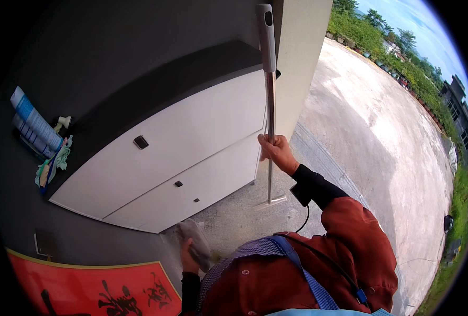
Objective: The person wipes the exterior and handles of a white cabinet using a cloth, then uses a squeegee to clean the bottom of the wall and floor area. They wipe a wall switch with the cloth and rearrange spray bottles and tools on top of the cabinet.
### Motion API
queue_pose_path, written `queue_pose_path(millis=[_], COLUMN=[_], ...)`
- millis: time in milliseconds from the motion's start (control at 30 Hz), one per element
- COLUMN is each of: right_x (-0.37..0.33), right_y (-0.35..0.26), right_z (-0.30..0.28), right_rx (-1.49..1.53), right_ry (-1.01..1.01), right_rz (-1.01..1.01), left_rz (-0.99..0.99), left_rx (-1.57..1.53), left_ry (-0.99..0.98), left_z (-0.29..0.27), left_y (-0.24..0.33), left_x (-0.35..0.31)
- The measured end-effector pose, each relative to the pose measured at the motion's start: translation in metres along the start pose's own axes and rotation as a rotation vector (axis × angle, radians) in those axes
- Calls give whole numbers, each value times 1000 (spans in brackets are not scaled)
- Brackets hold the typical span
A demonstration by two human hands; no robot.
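Note:
My right hand (280, 153) is closed around the metal shaft of a long-handled mop (270, 105), which stands upright with its grey grip at the top. A pale crosspiece at the shaft's foot sits low by the floor. Down beside my body, my left hand (190, 259) grips a soft grey-brown cloth (197, 242); part of the hand is hidden behind it. White cabinet doors (192, 137) stand just left of the mop.
Blue-and-white packages (36, 124) and a brush (44, 176) lie on the dark cabinet top (155, 87). A red banner (97, 284) with black writing is at lower left. Right of a pale pillar (301, 58), a sunlit concrete yard (381, 147) stretches to green plants (363, 31).

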State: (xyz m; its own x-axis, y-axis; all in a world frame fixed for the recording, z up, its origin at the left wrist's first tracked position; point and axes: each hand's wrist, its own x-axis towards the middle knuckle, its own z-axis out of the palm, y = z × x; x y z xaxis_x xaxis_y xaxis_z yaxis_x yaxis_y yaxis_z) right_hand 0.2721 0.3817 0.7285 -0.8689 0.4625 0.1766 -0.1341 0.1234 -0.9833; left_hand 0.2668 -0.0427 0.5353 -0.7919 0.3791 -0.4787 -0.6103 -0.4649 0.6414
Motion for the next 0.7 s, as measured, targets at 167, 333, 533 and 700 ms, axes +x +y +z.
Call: queue_pose_path(millis=[167,333,533,700], right_x=[11,-10,10,32], right_y=[-108,-188,-252,-332], right_z=[-128,-235,-288,-294], right_rx=[107,98,117,-232], right_ry=[18,116,202,472], right_rz=[-264,-623,-974,-927], left_rz=[80,335,909,1238], left_rx=[39,80,391,984], left_ry=[-124,-232,-154,47], left_z=[101,218,306,373], left_y=[-29,9,146,270], left_x=[0,2,-10,35])
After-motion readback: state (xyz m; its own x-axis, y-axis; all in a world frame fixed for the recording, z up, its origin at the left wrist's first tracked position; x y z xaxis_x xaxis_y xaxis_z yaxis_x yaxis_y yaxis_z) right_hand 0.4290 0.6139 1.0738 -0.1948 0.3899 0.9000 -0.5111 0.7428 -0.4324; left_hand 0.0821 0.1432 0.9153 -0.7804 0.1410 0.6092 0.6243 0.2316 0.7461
